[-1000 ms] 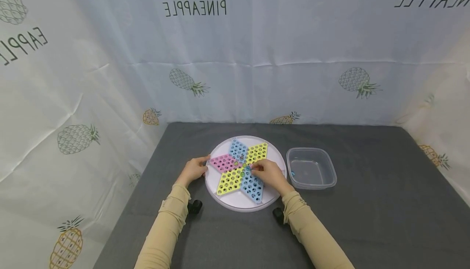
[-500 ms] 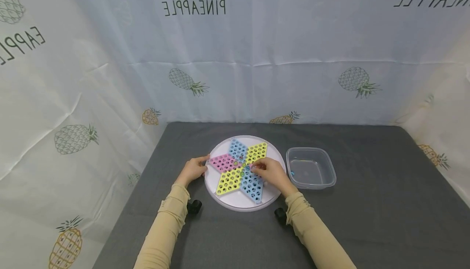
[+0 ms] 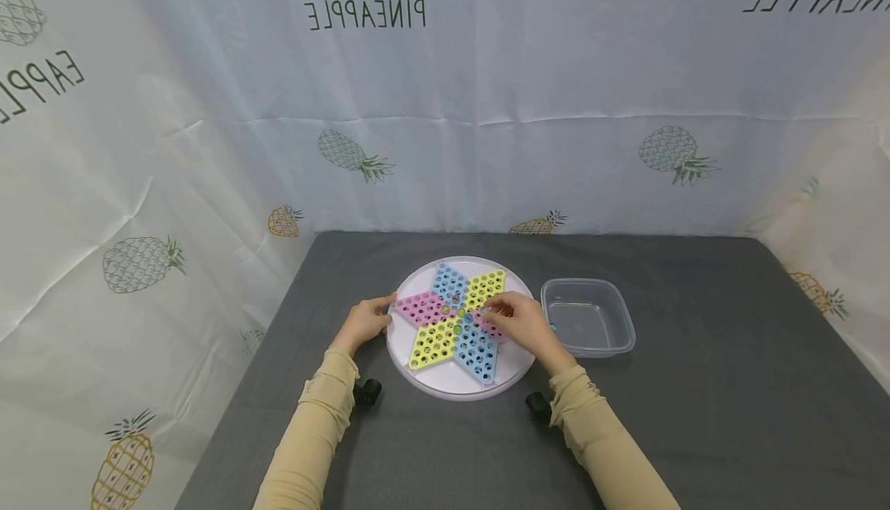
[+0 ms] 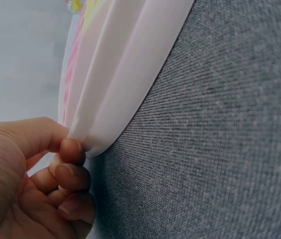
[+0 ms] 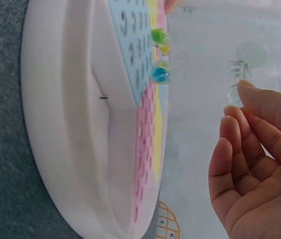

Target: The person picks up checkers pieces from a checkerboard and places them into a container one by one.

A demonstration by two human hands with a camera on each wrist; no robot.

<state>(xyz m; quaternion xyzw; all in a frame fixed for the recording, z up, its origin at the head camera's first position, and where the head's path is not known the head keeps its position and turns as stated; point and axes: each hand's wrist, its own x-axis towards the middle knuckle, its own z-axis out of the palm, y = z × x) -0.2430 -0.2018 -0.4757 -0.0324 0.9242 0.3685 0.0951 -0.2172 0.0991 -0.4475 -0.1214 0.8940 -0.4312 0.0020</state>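
Observation:
A round white Chinese checkers board [image 3: 445, 382] with a pink, yellow and blue star of holes lies on the table. My left hand [image 3: 367, 319] pinches its left rim [image 4: 88, 119] between thumb and fingers. Over the star's right side, my right hand [image 3: 523, 324] holds a clear marble [image 5: 235, 95] between thumb and fingertip, raised above the holes. Near the star's centre sit several marbles, among them a green marble [image 5: 160, 36] and a blue marble [image 5: 161, 73]. My right hand covers part of the right-hand pink point.
To the right of the board stands a clear plastic tub [image 3: 599, 354], with a small blue thing [image 3: 553, 327] at its left side. Dark grey cloth [image 3: 695, 386] covers the table. A pineapple-print curtain [image 3: 487, 170] hangs behind and at both sides.
My right hand has moved away from the star's centre, to the right, showing more of the blue marble and the pink point. My left hand stays at the rim.

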